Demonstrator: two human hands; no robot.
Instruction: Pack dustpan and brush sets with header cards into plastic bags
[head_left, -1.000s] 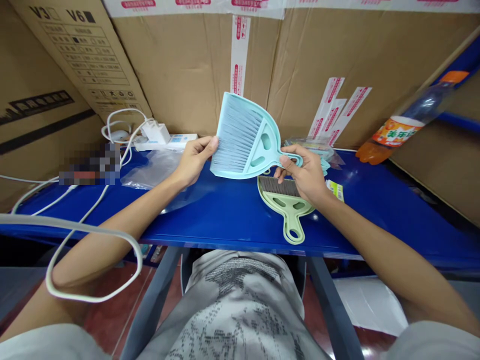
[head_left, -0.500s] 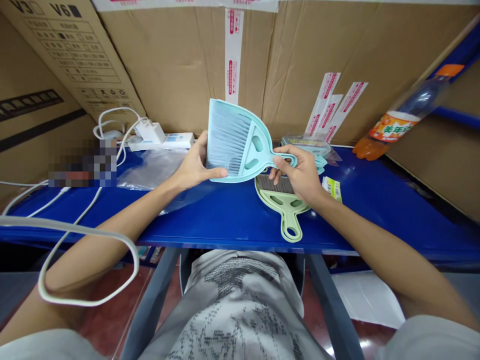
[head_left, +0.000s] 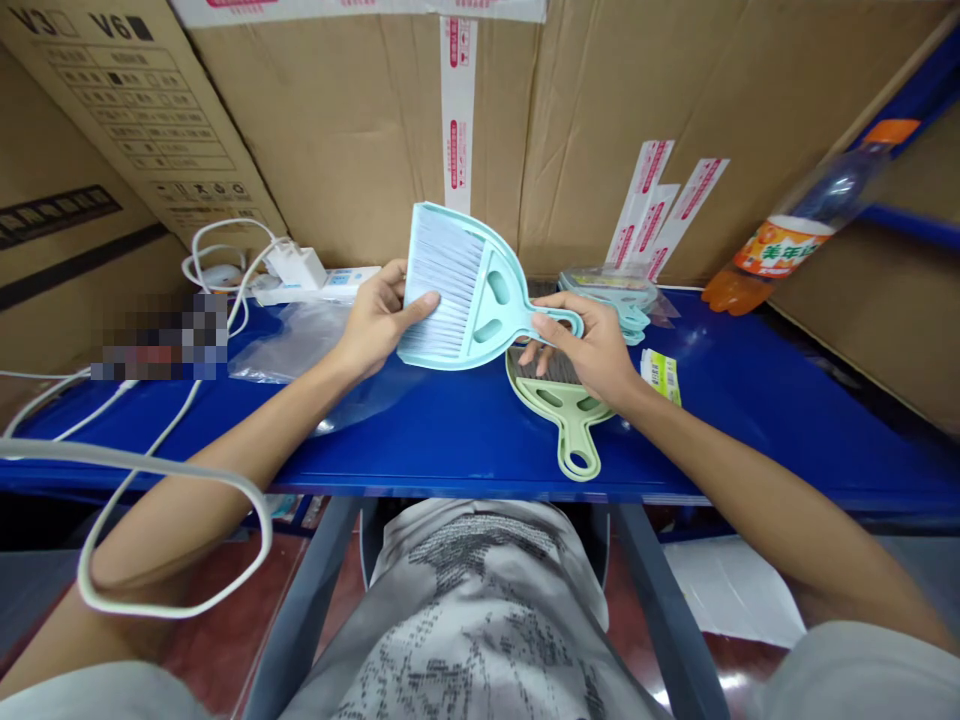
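Note:
A light blue brush (head_left: 491, 300) lies nested in a matching dustpan (head_left: 409, 352), both raised above the blue table. My left hand (head_left: 379, 318) grips the pan's left edge, its thumb over the bristles. The handle end on the right is pinched between the thumb and fingers of my right hand (head_left: 589, 345). Below that hand a green brush and dustpan set (head_left: 576, 425) rests on the table, handle toward me, its bristles partly hidden by my fingers. Behind my right hand lies another light blue set in clear plastic (head_left: 619, 295).
Clear plastic bags (head_left: 281, 345) and a white power strip (head_left: 349, 283) with cables lie at the left. A white cable (head_left: 176, 606) loops over my left forearm. An orange-capped bottle (head_left: 787, 245) leans at the right. A yellow-green label (head_left: 661, 376) is beside the green set.
The held blue set has shifted slightly left and turned a little. My left thumb has moved up from the pan's lower edge onto the bristles.

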